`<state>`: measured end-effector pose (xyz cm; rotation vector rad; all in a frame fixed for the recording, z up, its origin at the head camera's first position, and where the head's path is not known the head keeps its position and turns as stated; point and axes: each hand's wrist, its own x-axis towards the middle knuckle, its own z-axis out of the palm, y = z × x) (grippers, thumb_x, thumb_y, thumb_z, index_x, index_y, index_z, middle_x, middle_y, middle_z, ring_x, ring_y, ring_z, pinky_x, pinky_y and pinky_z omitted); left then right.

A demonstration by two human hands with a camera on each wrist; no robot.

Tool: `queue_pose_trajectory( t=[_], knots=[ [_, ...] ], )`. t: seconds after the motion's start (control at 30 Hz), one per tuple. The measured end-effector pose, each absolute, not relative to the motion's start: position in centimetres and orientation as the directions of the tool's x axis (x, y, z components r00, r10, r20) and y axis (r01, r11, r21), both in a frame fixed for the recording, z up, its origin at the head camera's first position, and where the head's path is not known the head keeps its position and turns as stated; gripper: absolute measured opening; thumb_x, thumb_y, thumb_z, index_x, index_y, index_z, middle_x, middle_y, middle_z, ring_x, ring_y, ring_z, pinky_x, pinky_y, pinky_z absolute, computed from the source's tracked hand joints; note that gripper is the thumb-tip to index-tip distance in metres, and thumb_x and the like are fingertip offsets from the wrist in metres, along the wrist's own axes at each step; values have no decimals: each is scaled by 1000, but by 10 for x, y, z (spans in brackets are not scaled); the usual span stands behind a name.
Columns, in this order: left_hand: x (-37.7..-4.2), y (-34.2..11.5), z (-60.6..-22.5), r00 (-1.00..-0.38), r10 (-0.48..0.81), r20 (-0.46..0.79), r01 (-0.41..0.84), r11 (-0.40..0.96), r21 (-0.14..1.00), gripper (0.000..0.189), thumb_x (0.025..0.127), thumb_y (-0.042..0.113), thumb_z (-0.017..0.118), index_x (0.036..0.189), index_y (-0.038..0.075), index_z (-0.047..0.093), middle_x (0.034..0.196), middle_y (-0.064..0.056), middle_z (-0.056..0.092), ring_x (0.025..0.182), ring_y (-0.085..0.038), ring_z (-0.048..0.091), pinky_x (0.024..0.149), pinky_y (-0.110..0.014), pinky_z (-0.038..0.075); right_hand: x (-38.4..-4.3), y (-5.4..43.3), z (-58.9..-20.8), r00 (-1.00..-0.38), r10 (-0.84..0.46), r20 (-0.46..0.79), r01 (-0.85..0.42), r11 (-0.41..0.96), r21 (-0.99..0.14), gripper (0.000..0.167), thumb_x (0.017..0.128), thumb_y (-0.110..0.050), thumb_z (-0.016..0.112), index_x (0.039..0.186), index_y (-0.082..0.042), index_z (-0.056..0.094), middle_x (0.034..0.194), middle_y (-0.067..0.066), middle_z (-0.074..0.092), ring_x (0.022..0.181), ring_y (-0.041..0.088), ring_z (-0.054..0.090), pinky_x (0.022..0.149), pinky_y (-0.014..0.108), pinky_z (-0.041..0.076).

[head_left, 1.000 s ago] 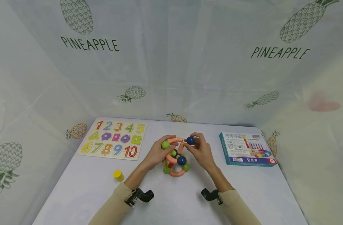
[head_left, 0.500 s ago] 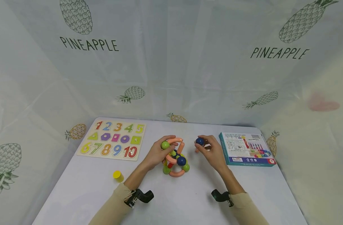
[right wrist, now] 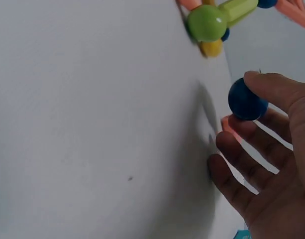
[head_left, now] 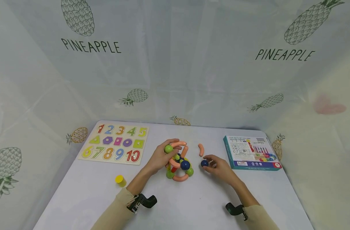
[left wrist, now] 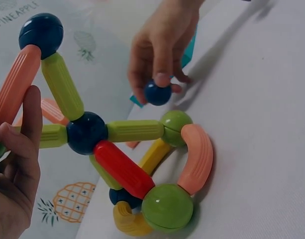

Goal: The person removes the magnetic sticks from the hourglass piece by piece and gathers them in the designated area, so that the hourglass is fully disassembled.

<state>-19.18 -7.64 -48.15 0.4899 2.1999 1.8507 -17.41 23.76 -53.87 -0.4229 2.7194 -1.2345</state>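
Observation:
My left hand (head_left: 160, 158) grips a salmon curved rod (left wrist: 17, 84) of a magnetic ball-and-stick structure. The structure joins green balls (left wrist: 167, 207), dark blue balls (left wrist: 87, 133), lime rods (left wrist: 135, 130), a red rod (left wrist: 124, 169) and yellow pieces. Its base appears to rest on the table. To the right, my right hand (head_left: 223, 170) pinches a loose dark blue ball (right wrist: 247, 99) between thumb and fingers, low over the table. Just beyond that ball, a separate salmon curved rod (head_left: 201, 149) lies on the table, mostly hidden by fingers in the right wrist view.
A number and shape puzzle board (head_left: 114, 143) lies at the back left of the white table (head_left: 175, 207). Nearer me stands a yellow cylinder (head_left: 120, 180). At the right is a teal-edged toy box (head_left: 253, 152). A pineapple-printed cloth (head_left: 197, 73) hangs behind.
My right hand has drawn the blue ball and a salmon rod away rightward from the structure. The rod is now down on the table, and the ball has come nearer me. My left hand keeps still.

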Motion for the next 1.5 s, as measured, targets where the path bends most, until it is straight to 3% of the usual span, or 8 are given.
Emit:
queue_pose_trajectory(
  t=[0.27,0.57,0.83,1.03,1.27,1.5],
  knots=[
    [-193,-77,-482,-920,390,45,114,155,981,43,100,33,64,142,37,52,85,-12,62,42,-12,40,41,-23,36,-170,241,-545,-953,-300,-49,-173,667,-725,37,87,-22,79,122,-16,68,107,-3,66,90,14,58,73,25,51],
    [-192,-77,-483,-915,400,40,107,146,984,43,100,37,64,140,39,52,75,-8,58,41,-13,40,40,-23,36,-169,242,-548,-949,-305,-75,-164,685,-710,39,86,-24,81,123,-19,68,105,-6,64,92,14,56,75,26,50],
    [-194,-77,-484,-917,397,45,115,154,981,43,100,35,64,141,37,52,95,-14,66,43,-13,40,41,-23,35,-168,244,-550,-949,-303,-81,-155,677,-719,41,86,-26,81,124,-19,67,107,-6,64,94,14,57,79,28,51],
    [-192,-76,-483,-922,386,34,109,173,979,44,100,36,64,142,36,51,85,-12,63,42,-13,40,41,-21,37,-166,241,-549,-955,-281,-90,-133,683,-718,46,85,-25,82,128,-18,65,105,-6,64,94,13,57,80,28,51],
    [-191,-76,-483,-924,380,41,120,186,975,45,100,35,64,143,34,51,93,-12,65,42,-13,40,42,-20,37,-166,240,-547,-953,-293,-81,-151,687,-711,48,85,-25,81,129,-16,65,105,-6,64,94,13,57,80,27,51],
    [-191,-75,-483,-923,381,45,117,168,979,42,101,31,63,141,36,52,74,-6,58,41,-14,40,40,-22,37,-165,241,-546,-949,-309,-65,-177,690,-702,48,86,-26,81,129,-15,64,104,-6,64,93,14,56,79,26,51]
  ],
)
